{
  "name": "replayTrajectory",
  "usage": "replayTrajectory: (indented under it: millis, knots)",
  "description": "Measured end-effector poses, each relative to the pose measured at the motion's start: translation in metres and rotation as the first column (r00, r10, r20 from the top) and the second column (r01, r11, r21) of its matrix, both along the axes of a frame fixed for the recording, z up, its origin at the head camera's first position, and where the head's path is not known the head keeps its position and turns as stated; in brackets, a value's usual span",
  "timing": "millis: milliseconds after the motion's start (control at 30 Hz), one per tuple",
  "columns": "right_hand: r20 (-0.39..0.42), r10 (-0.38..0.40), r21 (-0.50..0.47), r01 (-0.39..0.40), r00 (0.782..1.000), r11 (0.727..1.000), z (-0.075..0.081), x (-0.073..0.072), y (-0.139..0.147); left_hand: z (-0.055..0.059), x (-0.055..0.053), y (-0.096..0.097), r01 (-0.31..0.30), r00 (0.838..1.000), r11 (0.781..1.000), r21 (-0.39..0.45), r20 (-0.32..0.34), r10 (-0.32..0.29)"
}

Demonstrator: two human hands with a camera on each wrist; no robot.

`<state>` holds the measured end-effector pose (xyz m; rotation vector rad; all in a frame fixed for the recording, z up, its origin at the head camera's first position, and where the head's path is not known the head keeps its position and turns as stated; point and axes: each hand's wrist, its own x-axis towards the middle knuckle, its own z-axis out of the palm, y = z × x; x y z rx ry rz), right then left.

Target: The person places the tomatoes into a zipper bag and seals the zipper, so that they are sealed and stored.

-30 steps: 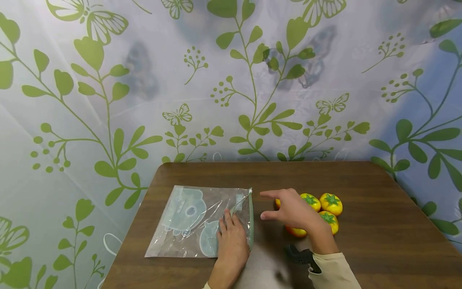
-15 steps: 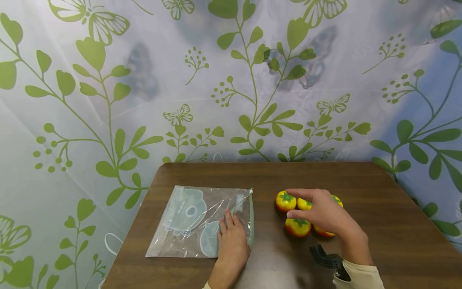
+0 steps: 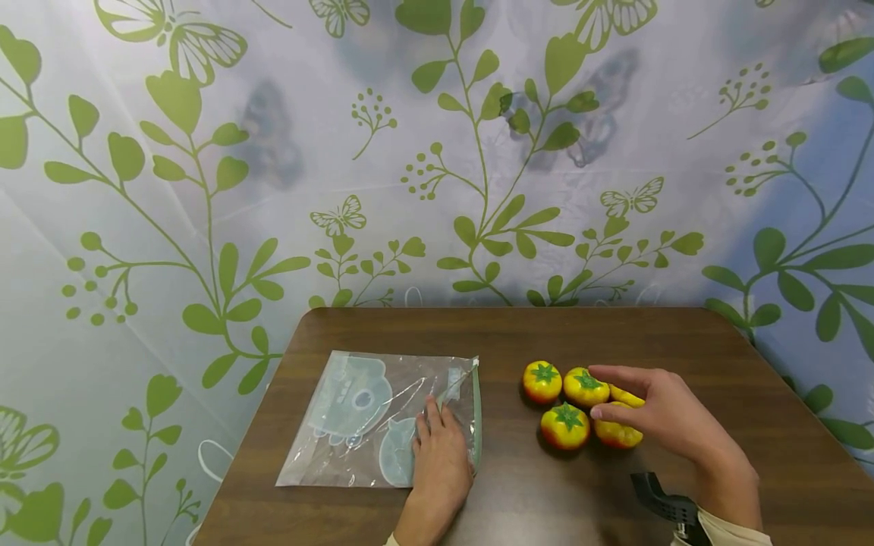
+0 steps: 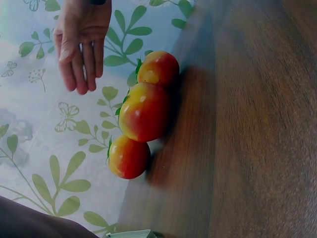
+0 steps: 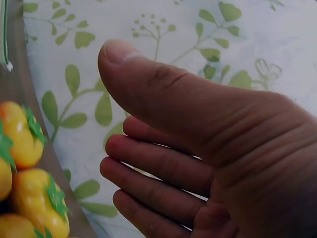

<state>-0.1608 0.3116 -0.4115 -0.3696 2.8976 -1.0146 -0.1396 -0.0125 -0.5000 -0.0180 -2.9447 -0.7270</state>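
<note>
A clear zip bag [image 3: 355, 455] printed with pale blue cartoon shapes lies flat on the table. My left hand [image 3: 440, 459] rests on its right part, fingers extended beside the green zip strip [image 3: 476, 425]. To the right sit several yellow-and-red, tomato-like fruits [image 3: 565, 427] with green star-shaped tops, grouped close together. My right hand [image 3: 672, 413] hovers at the right of the group, thumb and fingers spread apart, holding nothing; it partly hides the rightmost fruits. In the right wrist view, the right hand's fingers [image 5: 158, 168] are extended and apart from the fruits [image 5: 39, 201].
The brown wooden table [image 3: 505, 334] has rounded far corners. Behind it hangs a pale curtain [image 3: 382, 250] with green leaves and butterflies. A black wrist mount [image 3: 665, 500] sits on the right wrist.
My right hand has moved rightward across the fruits, from near the bag's zip edge to the group's right side, uncovering the left fruits. My left hand stays on the bag.
</note>
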Motion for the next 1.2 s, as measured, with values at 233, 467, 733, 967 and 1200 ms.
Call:
replayTrajectory:
  millis: [233, 467, 733, 967, 1200]
  knots:
    - [0.008, -0.075, 0.034, 0.075, 0.997, 0.997, -0.008, 0.011, 0.025, 0.000, 0.000, 0.000, 0.006, 1.000, 1.000, 0.006, 0.003, -0.006]
    - [-0.001, -0.121, 0.034, 0.121, 0.993, 0.992, -0.015, 0.021, 0.053, 0.001, 0.001, -0.001, 0.005, 1.000, 1.000, 0.007, 0.007, -0.005]
    - [0.003, -0.186, 0.096, 0.185, 0.982, 0.978, -0.015, 0.027, 0.080, 0.000, 0.001, -0.002, 0.009, 1.000, 1.000, -0.005, -0.008, -0.009]
    - [0.013, -0.211, 0.072, 0.210, 0.977, 0.975, -0.024, 0.029, 0.101, 0.001, 0.001, -0.002, 0.015, 1.000, 1.000, -0.005, 0.002, -0.015]
    - [0.030, -0.221, 0.066, 0.219, 0.975, 0.973, -0.030, 0.025, 0.113, 0.001, 0.000, -0.002, 0.014, 1.000, 1.000, -0.006, 0.006, -0.014]
